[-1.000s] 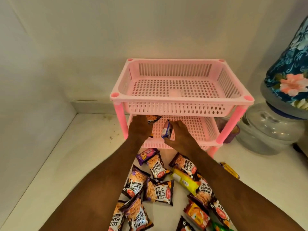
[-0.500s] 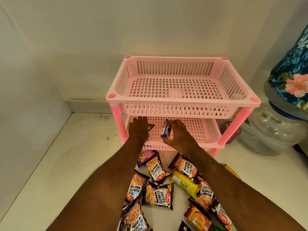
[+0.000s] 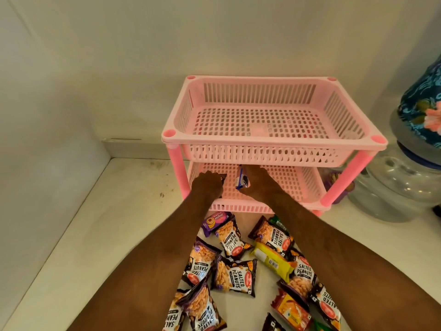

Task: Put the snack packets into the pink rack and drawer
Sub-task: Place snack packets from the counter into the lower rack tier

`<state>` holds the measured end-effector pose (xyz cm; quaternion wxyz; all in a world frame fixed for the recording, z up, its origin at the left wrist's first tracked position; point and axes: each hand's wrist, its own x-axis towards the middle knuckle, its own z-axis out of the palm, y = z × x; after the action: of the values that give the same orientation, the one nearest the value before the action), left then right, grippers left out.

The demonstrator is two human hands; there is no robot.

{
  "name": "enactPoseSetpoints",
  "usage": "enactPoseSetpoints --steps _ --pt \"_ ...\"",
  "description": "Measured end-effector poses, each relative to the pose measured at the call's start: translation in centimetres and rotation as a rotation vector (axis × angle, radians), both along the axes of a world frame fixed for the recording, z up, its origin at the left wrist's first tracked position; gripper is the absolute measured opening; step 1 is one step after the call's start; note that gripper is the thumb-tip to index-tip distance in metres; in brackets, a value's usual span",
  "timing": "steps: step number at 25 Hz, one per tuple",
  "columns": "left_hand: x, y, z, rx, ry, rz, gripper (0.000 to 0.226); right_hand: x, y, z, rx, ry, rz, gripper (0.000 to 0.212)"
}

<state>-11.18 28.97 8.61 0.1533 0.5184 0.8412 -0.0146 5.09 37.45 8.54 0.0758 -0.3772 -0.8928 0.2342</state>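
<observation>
A pink two-tier rack [image 3: 274,144] stands against the wall; its top basket holds nothing. Both my hands reach into the lower tier [image 3: 296,185]. My left hand [image 3: 207,187] holds a dark snack packet [image 3: 223,177], mostly hidden under its fingers, at the tier's left side. My right hand [image 3: 259,181] grips a small blue-and-white packet [image 3: 242,180] upright near the tier's middle. On the white counter in front lie several salted peanut packets [image 3: 235,275], a purple packet [image 3: 214,220], a yellow packet [image 3: 272,260] and an orange one [image 3: 292,309].
A clear water jar [image 3: 393,187] with a blue floral cover [image 3: 422,108] stands right of the rack. A small purple container [image 3: 338,187] sits behind the rack's right leg. Walls close off the left and back of the white counter [image 3: 107,223].
Both hands have pushed a little deeper into the lower tier with their packets. The camera has tilted, so the rack sits lower and larger in view.
</observation>
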Motion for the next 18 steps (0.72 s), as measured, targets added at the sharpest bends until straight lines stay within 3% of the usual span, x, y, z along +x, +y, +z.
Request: enactPoseSetpoints --steps 3,5,7,10,15,18 --pt "2.0 -2.1 0.1 0.13 0.071 -0.033 0.031 -1.1 1.1 0.6 -0.117 -0.13 0.055 0.078" --pt "3.2 -4.7 -0.6 0.356 0.154 -0.152 0.032 -1.8 1.4 0.7 -0.182 -0.202 0.076 0.068" --pt "4.5 -7.6 -1.3 0.582 0.134 -0.138 0.037 -2.1 1.3 0.7 -0.16 -0.258 0.144 0.056" --pt "5.8 -11.8 -3.4 0.661 0.041 -0.035 0.044 -3.2 0.3 -0.9 -0.164 -0.267 0.167 0.053" --pt "7.2 -15.0 -4.9 0.628 -0.121 0.046 0.051 -3.2 0.9 -0.3 -0.27 -0.11 0.087 0.042" --pt "8.6 -17.2 -5.4 0.619 -0.124 0.089 0.05 -1.2 -0.3 0.1 -0.295 0.112 -0.011 0.033"
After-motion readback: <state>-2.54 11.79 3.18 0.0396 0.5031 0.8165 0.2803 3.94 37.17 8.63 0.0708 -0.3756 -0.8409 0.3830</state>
